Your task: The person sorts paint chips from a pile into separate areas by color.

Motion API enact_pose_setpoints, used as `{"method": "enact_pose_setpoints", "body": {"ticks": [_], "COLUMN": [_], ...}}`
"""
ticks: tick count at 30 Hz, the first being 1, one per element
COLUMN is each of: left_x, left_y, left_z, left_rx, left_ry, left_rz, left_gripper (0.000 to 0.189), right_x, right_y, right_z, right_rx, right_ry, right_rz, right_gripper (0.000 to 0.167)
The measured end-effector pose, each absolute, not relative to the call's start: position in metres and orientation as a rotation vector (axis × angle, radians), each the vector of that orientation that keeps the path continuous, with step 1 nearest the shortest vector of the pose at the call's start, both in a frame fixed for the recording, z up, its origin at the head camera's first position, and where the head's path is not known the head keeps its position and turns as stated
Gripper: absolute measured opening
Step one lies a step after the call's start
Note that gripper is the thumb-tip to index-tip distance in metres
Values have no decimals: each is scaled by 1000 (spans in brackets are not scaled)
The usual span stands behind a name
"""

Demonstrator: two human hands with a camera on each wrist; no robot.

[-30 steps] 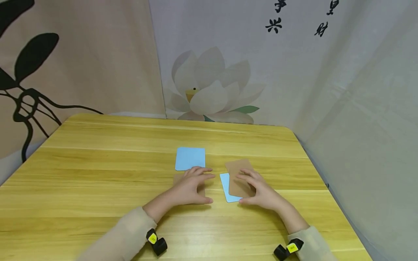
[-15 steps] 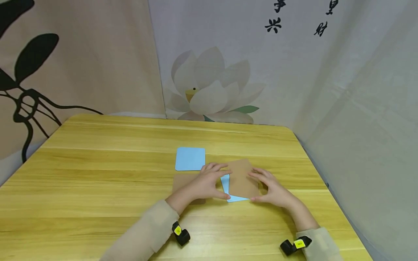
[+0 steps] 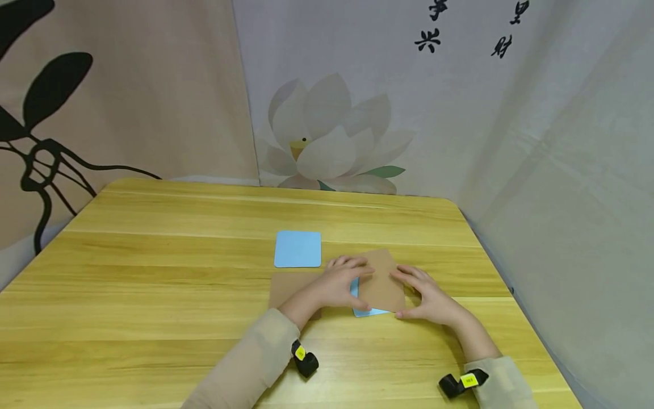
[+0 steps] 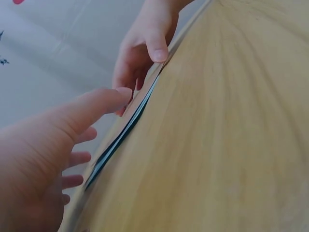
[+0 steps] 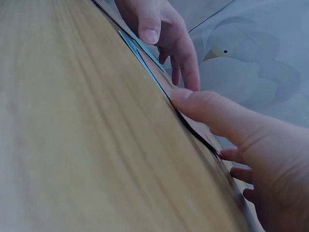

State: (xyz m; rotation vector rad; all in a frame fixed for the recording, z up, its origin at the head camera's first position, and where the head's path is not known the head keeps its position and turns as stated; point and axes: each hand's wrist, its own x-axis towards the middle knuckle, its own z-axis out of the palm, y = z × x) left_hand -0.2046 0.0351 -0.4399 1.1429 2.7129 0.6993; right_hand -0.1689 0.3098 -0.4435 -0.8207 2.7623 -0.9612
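On the table, a brown square card [image 3: 380, 281] overlaps a light blue card [image 3: 369, 312], of which only the left and lower edges show in the head view. My left hand [image 3: 341, 284] reaches over the left side of this pair, thumb and fingers spread apart. At the right edge of the brown card is my right hand [image 3: 428, 298], its thumb near the lower right corner and its fingers along the side. In the right wrist view the right thumb [image 5: 186, 99] is at the card's edge. Whether the fingertips press on the cards is hard to tell.
Another brown card [image 3: 288, 287] lies partly under the left forearm. Behind it is a separate light blue card [image 3: 298, 249]. The wooden table [image 3: 179, 272] ends at a printed curtain [image 3: 332, 85] at the back and right.
My left hand has moved right, from above the left brown card to the left side of the right-hand pair. My right hand has shifted slightly right, uncovering more of the upper brown card.
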Motion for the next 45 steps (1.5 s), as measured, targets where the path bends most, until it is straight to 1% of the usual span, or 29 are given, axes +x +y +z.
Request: {"method": "enact_pose_setpoints", "body": {"ticks": [7,14,31,40,45], "left_x": [-206,-206,-205,-205,-203], "left_y": [35,35,35,32,21], "left_z": [-443,-442,-441,-442,-443], "left_rx": [1111,1102,1100,1177,1215], "left_ry": [2720,2722,2715,2729,2748], "left_rz": [633,616,627,666,704], "left_gripper": [82,76,74,74,74], "right_x": [-170,-170,-170,-166,-167], "right_y": [312,312,310,302,296], "right_z": [-447,-447,-444,-436,-438], "right_rx": [-827,-816,-792,-762,-823], "right_ry": [2780,2788,2714,2688,2701], "right_rz": [-939,-947,-1086,-1117,-1095], "right_gripper": [86,83,77,77,78]}}
